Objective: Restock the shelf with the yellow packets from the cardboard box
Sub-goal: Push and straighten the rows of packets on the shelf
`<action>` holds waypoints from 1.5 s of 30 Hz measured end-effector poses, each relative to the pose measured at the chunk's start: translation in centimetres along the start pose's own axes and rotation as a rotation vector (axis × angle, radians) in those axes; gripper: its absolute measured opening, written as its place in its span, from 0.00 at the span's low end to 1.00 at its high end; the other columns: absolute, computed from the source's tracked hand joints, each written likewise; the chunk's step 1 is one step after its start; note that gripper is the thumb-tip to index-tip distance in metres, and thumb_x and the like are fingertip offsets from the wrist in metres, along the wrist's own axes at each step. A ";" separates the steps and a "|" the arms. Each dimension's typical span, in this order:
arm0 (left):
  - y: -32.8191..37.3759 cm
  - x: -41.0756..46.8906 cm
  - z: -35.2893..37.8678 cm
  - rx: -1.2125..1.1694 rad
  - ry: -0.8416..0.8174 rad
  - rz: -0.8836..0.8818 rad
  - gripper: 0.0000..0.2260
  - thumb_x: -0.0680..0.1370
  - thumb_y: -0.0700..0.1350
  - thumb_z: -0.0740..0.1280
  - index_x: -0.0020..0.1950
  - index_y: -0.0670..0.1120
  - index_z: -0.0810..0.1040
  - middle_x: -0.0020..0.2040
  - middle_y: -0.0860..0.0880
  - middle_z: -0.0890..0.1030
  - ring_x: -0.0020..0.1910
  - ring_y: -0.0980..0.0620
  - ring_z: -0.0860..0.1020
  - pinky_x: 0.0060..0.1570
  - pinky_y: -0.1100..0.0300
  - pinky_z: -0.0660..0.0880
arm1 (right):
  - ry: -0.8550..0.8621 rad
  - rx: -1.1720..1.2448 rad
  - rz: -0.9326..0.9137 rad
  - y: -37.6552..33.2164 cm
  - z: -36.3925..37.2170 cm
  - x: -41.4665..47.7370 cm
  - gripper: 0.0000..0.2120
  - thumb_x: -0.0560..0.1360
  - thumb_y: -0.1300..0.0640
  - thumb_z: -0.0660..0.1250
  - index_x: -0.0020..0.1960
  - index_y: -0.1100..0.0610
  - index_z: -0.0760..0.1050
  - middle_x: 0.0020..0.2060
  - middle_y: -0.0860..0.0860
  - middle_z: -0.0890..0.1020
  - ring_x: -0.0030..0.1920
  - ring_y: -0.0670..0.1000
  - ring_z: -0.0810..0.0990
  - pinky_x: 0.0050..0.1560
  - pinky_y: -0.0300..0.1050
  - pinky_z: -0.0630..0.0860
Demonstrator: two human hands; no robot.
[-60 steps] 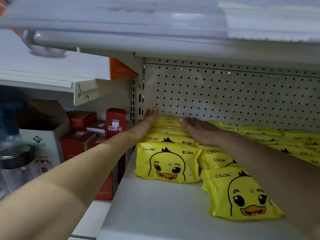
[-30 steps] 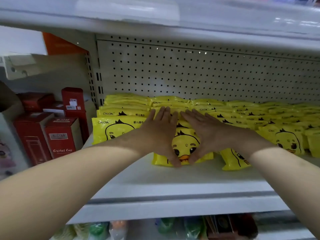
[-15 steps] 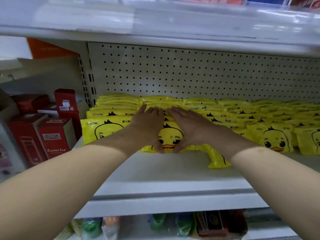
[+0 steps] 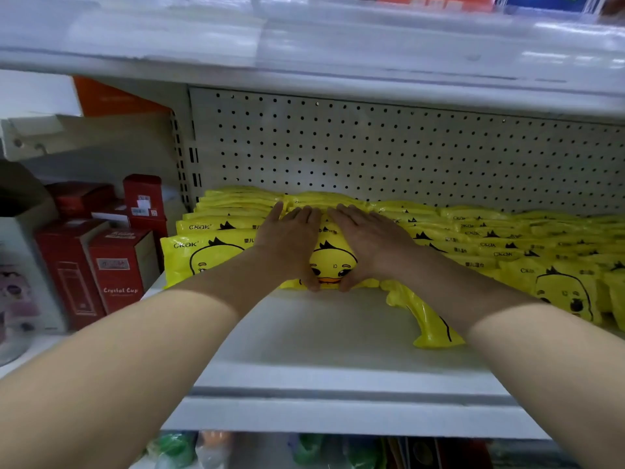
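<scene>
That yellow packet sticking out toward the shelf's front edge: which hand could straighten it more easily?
Probably the right hand: both rest on the duck-faced packet, but the stray packet lies to the right, farther from the left hand.

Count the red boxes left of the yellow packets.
5 red boxes: two tall in front; one upright behind; one lying at back left; one low between them. More may be hidden behind.

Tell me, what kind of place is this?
Most likely a shop aisle: a white metal shelf with a pegboard back, rows of identical yellow packets laid out for sale, and red boxes stocked alongside.
</scene>
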State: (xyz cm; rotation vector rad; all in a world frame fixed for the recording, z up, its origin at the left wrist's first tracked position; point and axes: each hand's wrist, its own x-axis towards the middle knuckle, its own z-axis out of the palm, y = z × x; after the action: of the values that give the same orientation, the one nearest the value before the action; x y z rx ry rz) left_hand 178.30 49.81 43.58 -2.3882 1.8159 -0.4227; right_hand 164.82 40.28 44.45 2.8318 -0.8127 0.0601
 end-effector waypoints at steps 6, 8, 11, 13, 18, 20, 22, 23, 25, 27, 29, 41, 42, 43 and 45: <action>-1.4 -1.1 0.5 -0.076 -0.056 0.051 0.66 0.58 0.69 0.76 0.79 0.45 0.39 0.80 0.46 0.45 0.79 0.49 0.44 0.76 0.46 0.42 | -0.070 0.016 -0.005 0.9 0.1 -0.9 0.71 0.57 0.34 0.80 0.80 0.49 0.33 0.81 0.49 0.39 0.80 0.49 0.39 0.79 0.52 0.42; -1.7 -1.1 0.5 -0.084 -0.066 0.044 0.67 0.57 0.69 0.77 0.79 0.46 0.38 0.80 0.46 0.45 0.79 0.49 0.44 0.77 0.46 0.41 | -0.068 0.024 0.000 1.1 0.2 -0.9 0.70 0.58 0.35 0.80 0.80 0.49 0.33 0.81 0.49 0.39 0.80 0.49 0.40 0.79 0.52 0.42; -1.7 -0.7 0.5 -0.066 -0.052 0.036 0.66 0.57 0.68 0.77 0.79 0.46 0.38 0.80 0.45 0.47 0.79 0.49 0.46 0.77 0.45 0.42 | -0.057 0.016 -0.001 1.2 0.3 -0.8 0.70 0.59 0.36 0.80 0.81 0.50 0.34 0.81 0.49 0.40 0.80 0.49 0.41 0.79 0.52 0.42; -1.7 -0.3 0.7 -0.061 -0.036 0.020 0.65 0.57 0.68 0.77 0.79 0.47 0.40 0.80 0.46 0.49 0.79 0.49 0.48 0.76 0.45 0.43 | -0.039 0.002 0.005 1.2 0.4 -0.5 0.69 0.59 0.36 0.80 0.81 0.50 0.35 0.81 0.50 0.41 0.81 0.49 0.42 0.79 0.52 0.43; -1.9 0.2 0.9 -0.060 -0.004 -0.007 0.64 0.58 0.68 0.77 0.79 0.49 0.41 0.80 0.47 0.51 0.79 0.49 0.50 0.76 0.41 0.43 | -0.005 -0.021 0.019 0.9 0.4 0.2 0.68 0.60 0.38 0.81 0.81 0.50 0.35 0.81 0.50 0.43 0.81 0.51 0.44 0.80 0.53 0.45; -1.9 0.0 1.0 -0.060 -0.007 0.006 0.64 0.58 0.69 0.76 0.79 0.49 0.39 0.80 0.47 0.51 0.79 0.49 0.50 0.76 0.41 0.42 | -0.021 -0.015 0.015 0.9 0.3 0.0 0.69 0.60 0.37 0.81 0.80 0.50 0.34 0.81 0.50 0.42 0.81 0.51 0.43 0.80 0.53 0.45; -2.0 -0.2 1.1 -0.098 -0.027 0.018 0.65 0.58 0.70 0.75 0.79 0.49 0.38 0.80 0.47 0.50 0.79 0.49 0.48 0.76 0.42 0.40 | -0.062 0.032 0.014 1.0 0.2 -0.4 0.69 0.59 0.34 0.79 0.80 0.49 0.32 0.81 0.49 0.40 0.81 0.50 0.41 0.80 0.53 0.43; -2.1 -0.2 1.0 -0.131 -0.044 0.017 0.65 0.58 0.72 0.73 0.79 0.49 0.38 0.81 0.47 0.49 0.79 0.49 0.47 0.76 0.43 0.40 | -0.079 0.073 0.018 1.0 0.2 -0.5 0.69 0.59 0.30 0.77 0.80 0.49 0.32 0.81 0.48 0.40 0.80 0.49 0.40 0.80 0.54 0.42; -2.1 -0.2 0.7 -0.176 -0.072 0.012 0.63 0.59 0.75 0.70 0.80 0.49 0.38 0.81 0.48 0.48 0.79 0.50 0.46 0.76 0.43 0.39 | -0.077 0.123 0.030 1.0 0.0 -0.6 0.67 0.60 0.26 0.72 0.80 0.49 0.33 0.81 0.47 0.40 0.80 0.49 0.39 0.80 0.53 0.42; -2.0 0.1 0.6 -0.163 -0.063 0.010 0.61 0.61 0.74 0.70 0.80 0.49 0.41 0.80 0.47 0.50 0.79 0.49 0.48 0.76 0.43 0.40 | -0.061 0.098 0.034 1.0 0.1 -0.3 0.65 0.62 0.26 0.71 0.81 0.49 0.34 0.81 0.48 0.41 0.81 0.49 0.41 0.80 0.54 0.42; -1.8 0.3 0.6 -0.143 -0.025 0.001 0.59 0.61 0.73 0.71 0.80 0.49 0.43 0.80 0.47 0.54 0.79 0.48 0.51 0.76 0.42 0.41 | -0.042 0.072 0.029 0.9 0.3 0.0 0.63 0.65 0.27 0.71 0.81 0.50 0.35 0.81 0.49 0.42 0.81 0.50 0.42 0.80 0.54 0.43; -3.1 0.1 1.0 -0.041 -0.016 0.135 0.66 0.57 0.70 0.76 0.78 0.52 0.34 0.80 0.46 0.50 0.79 0.49 0.49 0.76 0.43 0.40 | -0.060 -0.009 0.006 1.2 0.2 -0.6 0.70 0.57 0.31 0.78 0.80 0.49 0.34 0.81 0.50 0.41 0.81 0.51 0.40 0.79 0.55 0.41; -3.0 0.3 1.0 -0.030 -0.005 0.128 0.66 0.57 0.70 0.75 0.78 0.52 0.34 0.80 0.46 0.50 0.79 0.48 0.50 0.76 0.43 0.40 | -0.054 -0.009 0.008 1.2 0.3 -0.4 0.70 0.57 0.31 0.78 0.80 0.49 0.34 0.81 0.50 0.42 0.81 0.51 0.41 0.79 0.56 0.42; -2.9 0.4 1.1 -0.022 0.007 0.118 0.66 0.57 0.70 0.75 0.78 0.52 0.34 0.80 0.47 0.51 0.79 0.48 0.51 0.76 0.43 0.41 | -0.045 -0.007 0.012 1.2 0.3 -0.3 0.70 0.58 0.31 0.78 0.80 0.49 0.34 0.81 0.50 0.42 0.81 0.51 0.42 0.79 0.56 0.42; -2.7 0.6 1.1 -0.016 0.027 0.097 0.66 0.57 0.70 0.75 0.78 0.52 0.34 0.80 0.47 0.52 0.79 0.48 0.52 0.76 0.42 0.42 | -0.032 -0.009 0.023 1.2 0.4 -0.2 0.69 0.58 0.31 0.78 0.80 0.48 0.35 0.81 0.49 0.43 0.81 0.51 0.43 0.79 0.57 0.43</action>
State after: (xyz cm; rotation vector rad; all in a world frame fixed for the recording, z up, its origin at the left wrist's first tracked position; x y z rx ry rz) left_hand 181.26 49.94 43.29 -2.3033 1.9447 -0.4336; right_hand 164.03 39.28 44.24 2.8221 -0.8499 0.0137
